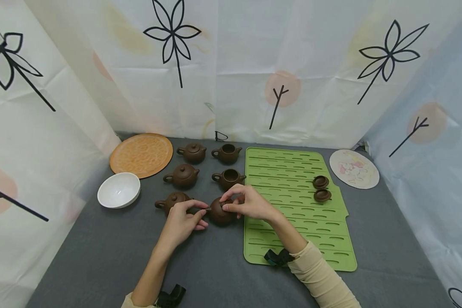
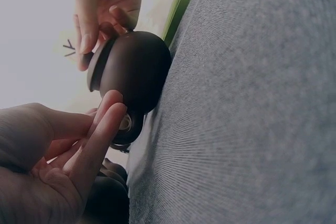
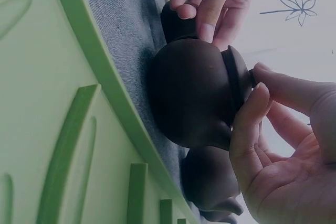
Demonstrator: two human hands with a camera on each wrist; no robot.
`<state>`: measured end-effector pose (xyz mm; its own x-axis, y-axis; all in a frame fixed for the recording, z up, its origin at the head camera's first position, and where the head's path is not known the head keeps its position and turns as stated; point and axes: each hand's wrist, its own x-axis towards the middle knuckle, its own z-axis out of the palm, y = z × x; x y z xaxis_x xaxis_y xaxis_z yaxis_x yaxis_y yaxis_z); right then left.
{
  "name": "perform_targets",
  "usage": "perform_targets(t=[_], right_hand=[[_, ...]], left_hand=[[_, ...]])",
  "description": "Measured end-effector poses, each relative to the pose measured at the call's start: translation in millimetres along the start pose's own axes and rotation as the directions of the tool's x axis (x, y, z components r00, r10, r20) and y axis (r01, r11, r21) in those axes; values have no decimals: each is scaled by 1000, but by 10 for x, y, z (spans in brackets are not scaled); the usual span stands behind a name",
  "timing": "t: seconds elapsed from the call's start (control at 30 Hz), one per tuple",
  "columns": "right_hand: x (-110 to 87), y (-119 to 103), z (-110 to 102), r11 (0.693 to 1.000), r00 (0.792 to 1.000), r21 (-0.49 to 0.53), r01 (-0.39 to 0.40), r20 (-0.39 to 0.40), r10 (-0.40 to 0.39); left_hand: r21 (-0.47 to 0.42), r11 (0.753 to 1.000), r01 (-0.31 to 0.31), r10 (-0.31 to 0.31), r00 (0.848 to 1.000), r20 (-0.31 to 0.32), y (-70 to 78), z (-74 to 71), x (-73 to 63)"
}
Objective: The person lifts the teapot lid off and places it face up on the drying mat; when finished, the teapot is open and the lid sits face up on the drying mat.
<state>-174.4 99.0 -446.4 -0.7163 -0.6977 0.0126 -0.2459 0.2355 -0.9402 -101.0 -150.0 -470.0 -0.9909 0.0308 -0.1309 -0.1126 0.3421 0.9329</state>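
A dark brown teapot (image 1: 219, 216) stands on the grey cloth, just left of the green mat. My left hand (image 1: 182, 224) pinches its handle between thumb and fingers. From the other side, my right hand (image 1: 252, 204) pinches the knob of the lid (image 3: 239, 77). In the right wrist view that lid is at the teapot's mouth, its rim lying slightly tilted against the opening. Behind my left hand is a lidded teapot (image 1: 173, 200), partly hidden by the fingers. An open teapot (image 1: 229, 179) stands just beyond my right hand.
Farther back are two lidded teapots (image 1: 184, 176) and another open teapot (image 1: 228, 153). Two loose lids (image 1: 321, 196) lie on the green mat (image 1: 292, 171). A white bowl (image 1: 119, 191) and an orange round mat (image 1: 141, 155) are at left, a pale round mat (image 1: 354, 169) at right.
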Motion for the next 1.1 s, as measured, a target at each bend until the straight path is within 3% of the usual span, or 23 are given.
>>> perform_targets(t=[0.3,0.53,1.1], right_hand=[[-26,-71,-41,1000,999,11,29,-27,-29],[-145,-188,-245,997,994,28,73,-86,-70],[-420,-290,-771,998,972,58,-2,-236,15]], left_hand=[[-10,1000,3,-3,1000,-9,15,4,-13],[-14,1000,2,-2,1000,-13,26,1,-23],[-12,1000,-8,8,1000,-11,-4,6,-18]])
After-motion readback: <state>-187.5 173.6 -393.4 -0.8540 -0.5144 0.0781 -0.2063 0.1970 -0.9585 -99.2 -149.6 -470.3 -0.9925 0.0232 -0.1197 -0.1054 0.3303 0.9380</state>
